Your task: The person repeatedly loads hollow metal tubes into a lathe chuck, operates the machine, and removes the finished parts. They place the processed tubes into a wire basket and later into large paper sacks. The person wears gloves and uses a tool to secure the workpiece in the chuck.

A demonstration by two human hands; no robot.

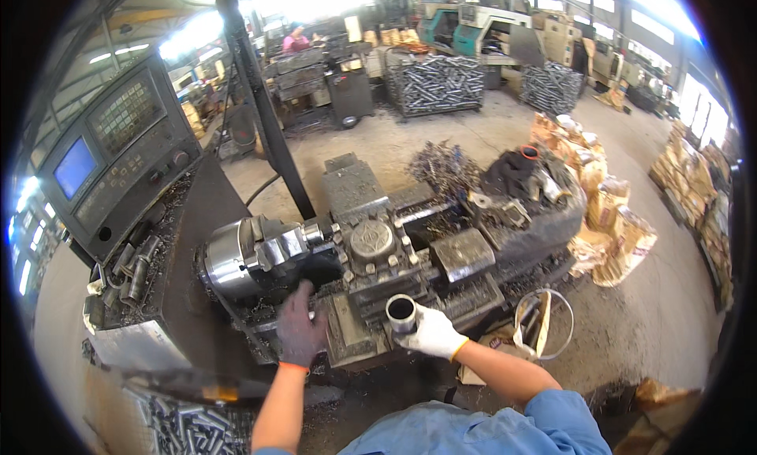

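A short, hollow metal cylinder [401,316] stands upright with its round opening facing up, gripped around its side by my right hand [434,333] in a white glove. It is over the near side of the lathe's carriage [371,246]. My left hand [302,329], in a dark grey glove, is slightly blurred. Its fingers are stretched out and apart, with nothing seen in them, just below the chuck [235,258]. A bright metal piece [313,233] sits by the chuck jaws, close to the tool post.
The control panel [118,139] with its blue screen stands at the left. Metal shavings [445,171] heap behind the lathe. Paper sacks [611,218] stand at the right. Below left lies a crate of metal tubes [189,427]. Farther off, a person [296,41] is among machines.
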